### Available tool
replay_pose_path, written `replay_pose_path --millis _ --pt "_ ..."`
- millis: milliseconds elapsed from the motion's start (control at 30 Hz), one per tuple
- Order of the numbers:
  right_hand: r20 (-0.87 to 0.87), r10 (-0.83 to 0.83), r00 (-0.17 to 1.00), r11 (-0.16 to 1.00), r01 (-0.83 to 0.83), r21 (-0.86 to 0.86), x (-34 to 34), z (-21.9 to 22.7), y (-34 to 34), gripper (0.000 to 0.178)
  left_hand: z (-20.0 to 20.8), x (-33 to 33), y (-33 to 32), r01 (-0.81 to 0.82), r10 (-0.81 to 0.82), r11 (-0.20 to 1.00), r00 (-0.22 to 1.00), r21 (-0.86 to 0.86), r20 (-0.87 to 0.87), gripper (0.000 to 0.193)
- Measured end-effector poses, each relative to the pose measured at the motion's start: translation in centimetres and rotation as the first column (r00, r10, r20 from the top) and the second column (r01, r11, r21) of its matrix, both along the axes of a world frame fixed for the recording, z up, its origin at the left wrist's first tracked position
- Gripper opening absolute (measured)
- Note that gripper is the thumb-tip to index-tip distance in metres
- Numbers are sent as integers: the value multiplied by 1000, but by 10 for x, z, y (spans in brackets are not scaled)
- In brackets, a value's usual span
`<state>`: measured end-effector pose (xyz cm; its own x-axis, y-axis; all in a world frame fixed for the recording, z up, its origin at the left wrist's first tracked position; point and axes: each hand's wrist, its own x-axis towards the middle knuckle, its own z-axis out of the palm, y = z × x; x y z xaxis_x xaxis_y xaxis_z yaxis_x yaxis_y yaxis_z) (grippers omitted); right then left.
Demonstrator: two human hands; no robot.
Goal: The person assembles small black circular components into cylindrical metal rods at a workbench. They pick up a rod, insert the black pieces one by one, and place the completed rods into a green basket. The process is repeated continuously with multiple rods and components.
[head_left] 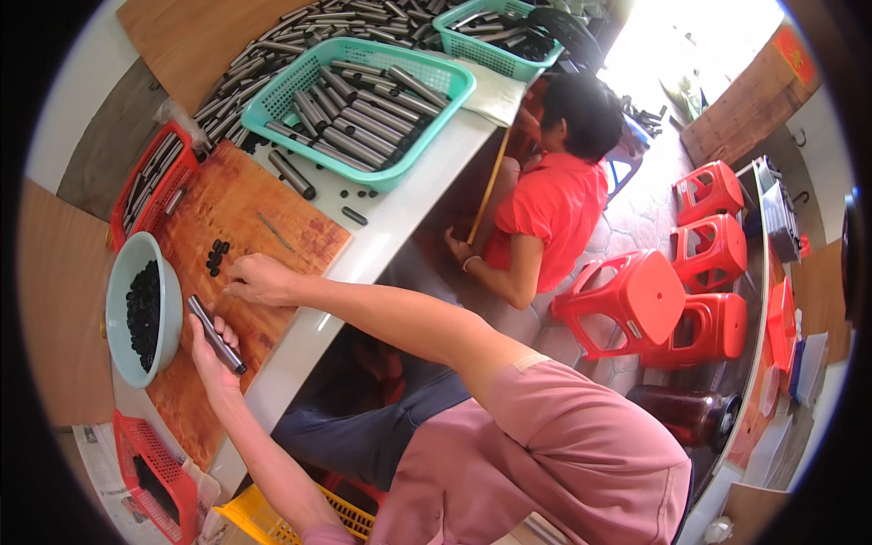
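Note:
In my left hand [214, 368] lies a silver metal tube [212, 329] with black ends, the fingers wrapped round it. It slants over the left edge of a stained wooden board [300, 204]. My right hand [261, 280] is just beyond the tube, over the board, its fingers bent down and drawn together. What the fingertips hold, if anything, is hidden. Beside it sits a small cluster of black caps [216, 259]. Left of both hands stands a pale blue bowl [170, 304] with many small black pieces in it.
A turquoise basket [452, 94] full of tubes stands on the white table [386, 222], a tube pile [272, 59] behind it. Red baskets [186, 150] flank the board. A person in red [554, 195] crouches beyond the table. Red stools [640, 295] stand on the right.

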<state>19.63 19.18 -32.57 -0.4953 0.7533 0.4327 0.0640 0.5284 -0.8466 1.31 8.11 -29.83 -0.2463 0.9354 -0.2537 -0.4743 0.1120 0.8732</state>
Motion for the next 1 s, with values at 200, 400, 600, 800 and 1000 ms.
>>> replay_pose_path --millis 200,400,600,800,1000 --pt "83 13 996 999 -16 36 2 -6 0 28 -8 -7 5 30 -39 996 993 79 110 47" --pt "135 33 990 999 -31 -12 8 6 -5 24 -12 -8 3 1 -29 986 986 167 166 40" --pt "88 42 995 999 -41 -16 5 9 -7 20 -7 2 -5 -51 1 979 969 196 249 42" --pt "164 50 985 995 -35 -96 9 14 -8 19 -2 0 0 89 -139 977 955 192 264 51" --pt "201 71 977 988 -42 -146 11 30 -15 18 -3 1 -5 39 -106 974 950 225 295 48"
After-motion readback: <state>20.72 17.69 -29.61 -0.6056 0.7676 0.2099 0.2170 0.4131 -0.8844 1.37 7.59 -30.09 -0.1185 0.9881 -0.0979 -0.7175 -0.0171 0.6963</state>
